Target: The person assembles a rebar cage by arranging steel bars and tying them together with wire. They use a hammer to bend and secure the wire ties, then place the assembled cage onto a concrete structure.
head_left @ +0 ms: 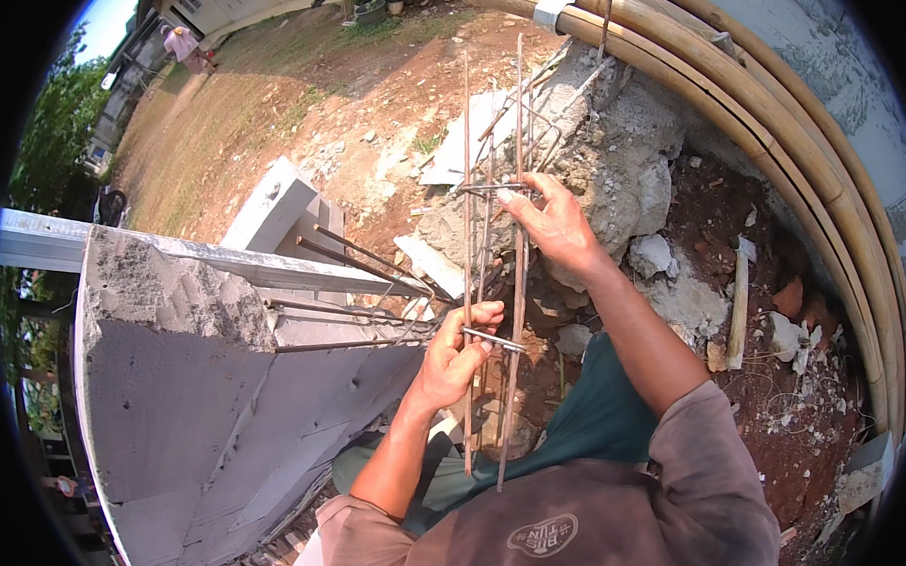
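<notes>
A narrow cage of rusty steel rebar (521,271) stands upright in front of me, its long rods joined by small square stirrups. My left hand (451,363) is closed around the near left rod, at the lower stirrup (495,338). Higher up, my right hand (556,225) is closed at the upper stirrup (490,187), its thumb and fingers by the right rod. The fingertips of both hands are partly hidden by the rods.
At the left stands a grey block wall (209,431) with rebar ends (344,312) jutting toward the cage. Broken concrete (633,147) lies beyond the cage, with rubble at right. Bamboo poles (766,102) curve along the right. A person (183,45) is far off at upper left.
</notes>
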### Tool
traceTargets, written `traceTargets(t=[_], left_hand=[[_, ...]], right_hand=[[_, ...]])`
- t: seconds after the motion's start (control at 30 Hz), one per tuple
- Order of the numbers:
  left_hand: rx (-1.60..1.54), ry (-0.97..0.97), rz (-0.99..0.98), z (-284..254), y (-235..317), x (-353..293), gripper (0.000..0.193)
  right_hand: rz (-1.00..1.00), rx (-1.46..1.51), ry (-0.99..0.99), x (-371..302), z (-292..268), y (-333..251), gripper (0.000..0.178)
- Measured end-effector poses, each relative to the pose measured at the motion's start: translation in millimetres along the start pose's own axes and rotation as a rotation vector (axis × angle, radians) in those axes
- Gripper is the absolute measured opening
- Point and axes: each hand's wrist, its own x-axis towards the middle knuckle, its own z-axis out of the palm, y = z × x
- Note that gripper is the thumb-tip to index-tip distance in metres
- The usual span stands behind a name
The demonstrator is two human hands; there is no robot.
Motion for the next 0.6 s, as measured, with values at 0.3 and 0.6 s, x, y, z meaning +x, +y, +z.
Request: traceTargets(t=[0.3, 0.6], left_hand=[[0.481, -0.075, -0.114, -56, 38, -2, 0.04], [1.063, 0.069, -0.213, -44, 77, 35, 0.037]], right_hand=[[-0.059, 0.137, 0.076, -8, 10, -17, 0.033], [-0.036, 0.207, 0.184, 26, 7, -6, 0.035]])
